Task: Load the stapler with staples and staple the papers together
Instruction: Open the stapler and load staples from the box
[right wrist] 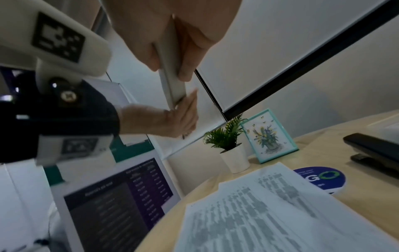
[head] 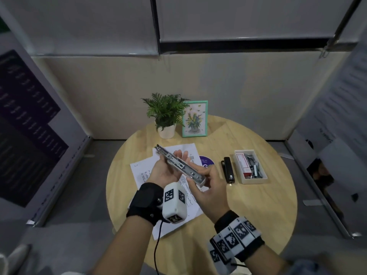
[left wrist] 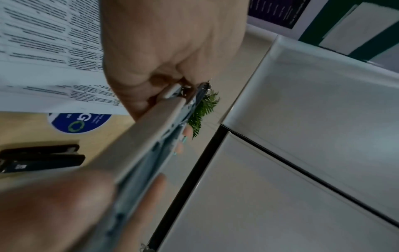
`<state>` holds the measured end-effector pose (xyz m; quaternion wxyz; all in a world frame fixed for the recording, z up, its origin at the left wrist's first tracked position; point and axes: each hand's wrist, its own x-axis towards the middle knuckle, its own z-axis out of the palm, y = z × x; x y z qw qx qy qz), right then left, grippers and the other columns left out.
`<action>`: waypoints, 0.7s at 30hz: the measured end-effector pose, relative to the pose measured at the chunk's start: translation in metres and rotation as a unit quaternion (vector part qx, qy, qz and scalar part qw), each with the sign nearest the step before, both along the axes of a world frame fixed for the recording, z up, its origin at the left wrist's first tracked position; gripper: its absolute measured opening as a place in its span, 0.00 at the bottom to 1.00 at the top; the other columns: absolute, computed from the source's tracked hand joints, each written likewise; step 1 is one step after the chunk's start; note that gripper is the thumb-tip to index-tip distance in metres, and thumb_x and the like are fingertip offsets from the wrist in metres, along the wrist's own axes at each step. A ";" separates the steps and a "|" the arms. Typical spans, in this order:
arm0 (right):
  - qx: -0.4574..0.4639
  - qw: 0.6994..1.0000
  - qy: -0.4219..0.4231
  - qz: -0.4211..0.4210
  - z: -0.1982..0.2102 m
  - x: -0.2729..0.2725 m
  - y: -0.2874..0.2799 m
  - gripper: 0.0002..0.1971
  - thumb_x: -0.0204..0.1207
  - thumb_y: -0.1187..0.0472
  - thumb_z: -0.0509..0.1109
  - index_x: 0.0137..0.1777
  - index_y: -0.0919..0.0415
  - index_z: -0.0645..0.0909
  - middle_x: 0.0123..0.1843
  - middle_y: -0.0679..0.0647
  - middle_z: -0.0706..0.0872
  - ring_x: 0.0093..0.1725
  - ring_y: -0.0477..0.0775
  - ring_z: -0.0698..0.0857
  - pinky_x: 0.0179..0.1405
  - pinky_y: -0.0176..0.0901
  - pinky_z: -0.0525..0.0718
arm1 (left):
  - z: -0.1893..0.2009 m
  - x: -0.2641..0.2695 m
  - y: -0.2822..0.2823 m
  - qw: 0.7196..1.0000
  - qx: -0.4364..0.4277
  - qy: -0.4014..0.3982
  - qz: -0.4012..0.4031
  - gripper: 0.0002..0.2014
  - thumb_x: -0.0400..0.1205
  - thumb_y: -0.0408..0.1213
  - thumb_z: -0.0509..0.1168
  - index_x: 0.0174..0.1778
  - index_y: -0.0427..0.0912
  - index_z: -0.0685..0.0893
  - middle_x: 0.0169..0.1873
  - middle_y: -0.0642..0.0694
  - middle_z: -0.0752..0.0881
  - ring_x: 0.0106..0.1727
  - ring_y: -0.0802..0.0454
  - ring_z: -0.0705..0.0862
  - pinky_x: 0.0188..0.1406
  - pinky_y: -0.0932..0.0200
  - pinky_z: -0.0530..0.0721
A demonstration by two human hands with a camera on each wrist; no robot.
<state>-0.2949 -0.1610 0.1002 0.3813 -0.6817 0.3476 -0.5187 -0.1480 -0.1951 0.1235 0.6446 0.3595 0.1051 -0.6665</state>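
A long white stapler (head: 180, 165) with its metal staple channel facing up is held in the air over the printed papers (head: 140, 171). My left hand (head: 166, 173) lies palm up under its middle, and fingertips (left wrist: 161, 181) show past the channel's far side. My right hand (head: 210, 181) pinches the near end of the stapler (right wrist: 172, 81) between thumb and fingers. The far tip points at the plant. A shallow tray (head: 252, 180) on the right holds a red and white staple box (head: 243, 163) and loose staple strips (head: 256, 164).
A black stapler (head: 228, 169) lies shut between the papers and the tray. A potted plant (head: 165, 116) and a green picture frame (head: 195, 119) stand at the back of the round wooden table (head: 248, 205). A blue round sticker (head: 206, 160) lies beside the papers. Partition walls surround the table.
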 end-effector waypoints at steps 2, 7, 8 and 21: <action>0.017 0.999 0.035 0.029 -0.010 -0.002 -0.001 0.13 0.71 0.62 0.75 0.43 0.50 0.71 0.61 0.46 0.85 0.55 0.39 0.86 0.48 0.31 0.85 | 0.000 0.008 -0.007 1.000 -0.011 -0.011 -0.012 0.25 0.85 0.54 0.50 0.38 0.36 0.77 0.21 0.44 0.83 0.22 0.47 0.86 0.25 0.53 0.89; 0.022 0.971 0.232 0.057 -0.023 -0.016 -0.013 0.30 0.68 0.35 0.66 0.60 0.59 0.76 0.64 0.49 0.83 0.60 0.47 0.82 0.60 0.39 0.81 | -0.002 0.017 -0.025 0.993 -0.043 -0.104 -0.034 0.27 0.82 0.64 0.47 0.39 0.42 0.73 0.22 0.49 0.74 0.25 0.52 0.73 0.32 0.58 0.77; 0.011 0.961 0.270 0.058 -0.022 -0.022 -0.018 0.34 0.68 0.31 0.61 0.63 0.59 0.76 0.63 0.51 0.83 0.61 0.47 0.81 0.60 0.39 0.79 | 0.000 0.016 -0.028 0.991 -0.054 -0.117 -0.031 0.27 0.81 0.64 0.47 0.39 0.42 0.73 0.23 0.50 0.74 0.25 0.53 0.73 0.33 0.59 0.76; 0.277 0.763 0.556 -0.178 -0.076 -0.135 -0.169 0.12 0.80 0.63 0.59 0.60 0.64 0.77 0.57 0.63 0.86 0.55 0.64 0.86 0.44 0.47 0.80 | -0.024 -0.022 -0.041 0.952 -0.033 -0.274 -0.132 0.25 0.83 0.62 0.48 0.49 0.42 0.75 0.23 0.50 0.77 0.25 0.54 0.77 0.37 0.56 0.77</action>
